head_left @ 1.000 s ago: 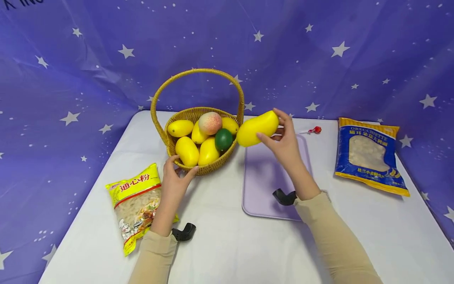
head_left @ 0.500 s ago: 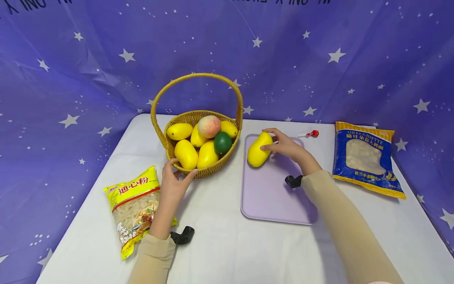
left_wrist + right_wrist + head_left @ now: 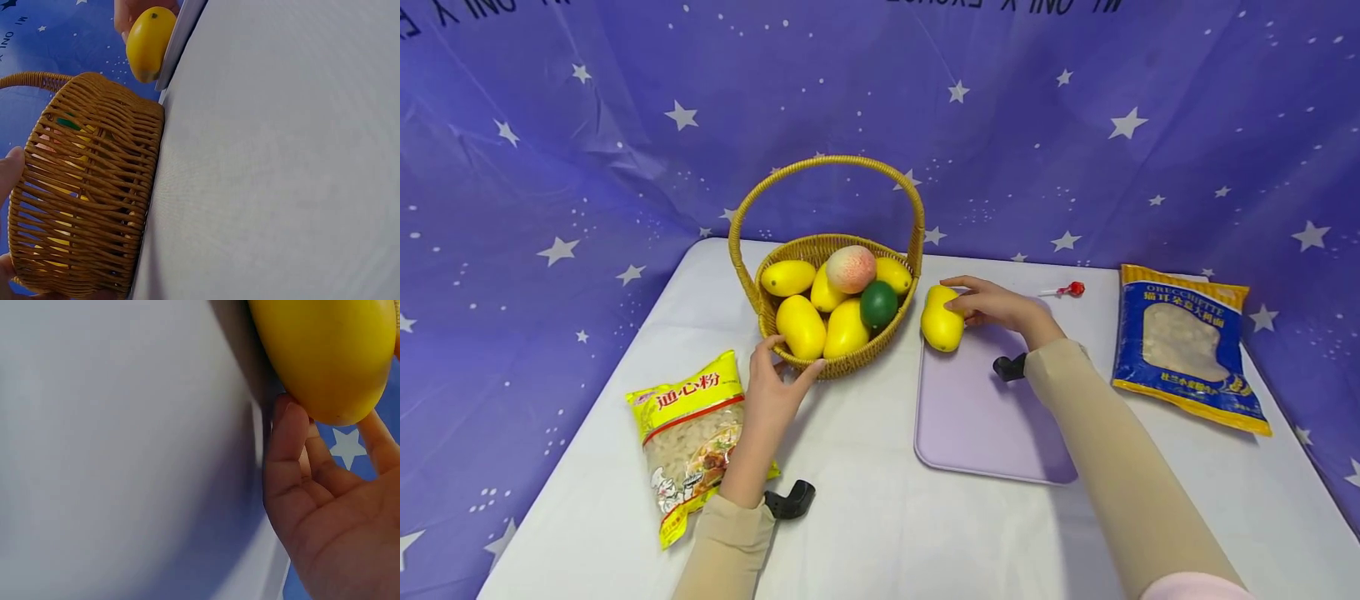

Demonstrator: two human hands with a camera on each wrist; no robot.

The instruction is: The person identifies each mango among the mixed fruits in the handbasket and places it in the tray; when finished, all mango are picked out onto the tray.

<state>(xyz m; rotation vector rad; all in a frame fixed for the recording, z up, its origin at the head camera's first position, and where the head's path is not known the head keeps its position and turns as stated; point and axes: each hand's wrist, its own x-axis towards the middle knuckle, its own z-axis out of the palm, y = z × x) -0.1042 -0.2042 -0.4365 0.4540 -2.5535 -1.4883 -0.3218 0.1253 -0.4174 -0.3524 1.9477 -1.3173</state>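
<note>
In the head view, my right hand [image 3: 996, 307] holds a yellow mango [image 3: 942, 321] over the far left corner of a lilac tray [image 3: 985, 417]. The mango stands close to the tray surface in the left wrist view; the right wrist view shows fingertips against its end. My left hand [image 3: 775, 387] grips the front rim of a wicker basket [image 3: 868, 354] with thumb and fingers spread along it. Inside the basket lie several yellow mangoes [image 3: 801, 327], a pinkish peach [image 3: 852, 268] and a dark green oval fruit [image 3: 878, 304].
A yellow pasta bag [image 3: 696, 442] lies left of the left forearm. On the right is a blue orecchiette bag [image 3: 1187, 346]. A red lollipop [image 3: 1075, 289] lies behind the tray. The basket's tall handle [image 3: 827, 158] arches upward. A starry purple cloth [image 3: 1000, 125] hangs behind.
My right hand has brought the mango from beside the basket's right edge down to the tray, turning it more upright, then slightly toward the far left corner. My left hand has stayed at the basket rim.
</note>
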